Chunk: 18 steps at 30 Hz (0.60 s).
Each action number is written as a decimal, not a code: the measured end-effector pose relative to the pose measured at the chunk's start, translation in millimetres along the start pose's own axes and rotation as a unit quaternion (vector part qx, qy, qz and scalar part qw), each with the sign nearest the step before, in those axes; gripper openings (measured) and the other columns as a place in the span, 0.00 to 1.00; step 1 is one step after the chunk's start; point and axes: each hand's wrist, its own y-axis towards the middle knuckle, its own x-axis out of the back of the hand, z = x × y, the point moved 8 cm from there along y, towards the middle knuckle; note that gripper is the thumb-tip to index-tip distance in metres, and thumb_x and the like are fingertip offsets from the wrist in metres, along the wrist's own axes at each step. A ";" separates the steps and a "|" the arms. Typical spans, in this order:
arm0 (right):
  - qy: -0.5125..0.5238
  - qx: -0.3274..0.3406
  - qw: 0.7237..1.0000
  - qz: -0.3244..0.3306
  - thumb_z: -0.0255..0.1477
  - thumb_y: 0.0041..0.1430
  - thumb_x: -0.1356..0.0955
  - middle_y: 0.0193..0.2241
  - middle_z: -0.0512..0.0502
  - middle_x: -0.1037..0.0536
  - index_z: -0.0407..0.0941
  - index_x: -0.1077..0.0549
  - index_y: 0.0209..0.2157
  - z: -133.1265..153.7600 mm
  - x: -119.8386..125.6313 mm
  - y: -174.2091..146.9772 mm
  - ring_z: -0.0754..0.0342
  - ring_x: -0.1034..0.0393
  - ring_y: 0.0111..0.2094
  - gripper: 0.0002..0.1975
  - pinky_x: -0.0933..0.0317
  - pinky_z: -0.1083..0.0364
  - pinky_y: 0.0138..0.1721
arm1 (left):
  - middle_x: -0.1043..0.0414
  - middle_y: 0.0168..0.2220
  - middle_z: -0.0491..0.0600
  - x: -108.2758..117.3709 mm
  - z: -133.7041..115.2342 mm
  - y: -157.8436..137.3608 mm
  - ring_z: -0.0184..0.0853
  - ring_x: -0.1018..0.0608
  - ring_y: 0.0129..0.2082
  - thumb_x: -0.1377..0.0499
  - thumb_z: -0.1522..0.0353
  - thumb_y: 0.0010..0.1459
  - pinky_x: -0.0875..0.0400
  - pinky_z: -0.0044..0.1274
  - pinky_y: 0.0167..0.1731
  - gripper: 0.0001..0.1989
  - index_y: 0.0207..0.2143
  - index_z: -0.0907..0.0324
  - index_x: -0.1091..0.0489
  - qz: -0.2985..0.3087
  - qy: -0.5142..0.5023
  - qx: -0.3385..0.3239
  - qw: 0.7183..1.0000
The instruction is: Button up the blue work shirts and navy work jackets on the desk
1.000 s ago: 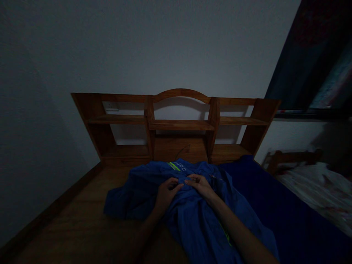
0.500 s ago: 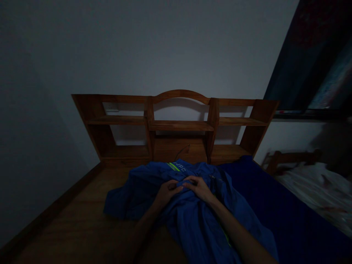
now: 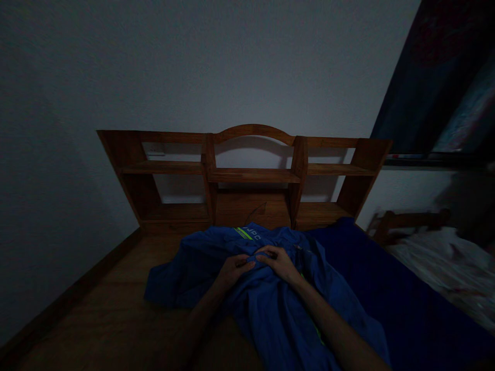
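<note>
A crumpled blue jacket (image 3: pixel 270 309) with yellow-green strips and pale letters lies spread over the wooden surface. My left hand (image 3: pixel 232 270) pinches a fold of it between thumb and fingers. Close beside it, my right hand (image 3: pixel 279 263) grips the same stretch of cloth, thumb and fingers bent together. The fingertips of both hands nearly meet at the pinched fold. Whether a button or a zip lies under the fingers is too dark to tell.
Behind the jacket stands a wooden headboard (image 3: pixel 255 176) with open shelves, against a pale wall (image 3: pixel 247 62). Dark blue cloth (image 3: pixel 371 273) covers the surface on the right. Bare wooden boards (image 3: pixel 104 309) show on the left. Pale plastic-like sheeting (image 3: pixel 444 263) lies at far right.
Both hands stay on the same fold of the jacket. The left hand has shifted very slightly left; the fingers have moved only a little.
</note>
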 end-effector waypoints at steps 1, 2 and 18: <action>0.001 -0.004 1.000 0.000 0.40 0.49 0.31 0.35 0.48 0.23 0.45 0.24 0.35 -0.2 0.2 -0.1 0.51 0.30 0.40 0.15 0.38 0.54 0.44 | 0.24 0.31 0.48 0.0 -0.5 -0.4 0.37 0.24 0.32 0.39 0.55 0.46 0.30 0.26 0.33 0.21 0.35 0.62 0.26 -0.004 0.000 -0.001 1.000; 0.003 -0.007 1.000 0.001 0.40 0.49 0.31 0.35 0.49 0.23 0.45 0.24 0.35 -0.5 0.3 -0.1 0.52 0.30 0.40 0.15 0.38 0.54 0.43 | 0.24 0.30 0.48 0.0 -0.9 -0.7 0.37 0.24 0.31 0.39 0.55 0.46 0.30 0.25 0.32 0.20 0.35 0.62 0.26 -0.008 0.004 -0.001 1.000; 0.004 -0.045 0.999 0.010 0.37 0.45 0.29 0.27 0.51 0.25 0.43 0.26 0.32 -21.6 3.6 0.7 0.56 0.32 0.29 0.14 0.39 0.58 0.30 | 0.26 0.25 0.46 10.8 -13.1 -5.2 0.35 0.24 0.29 0.41 0.63 0.48 0.29 0.25 0.32 0.10 0.29 0.60 0.28 -0.154 0.107 -0.091 0.978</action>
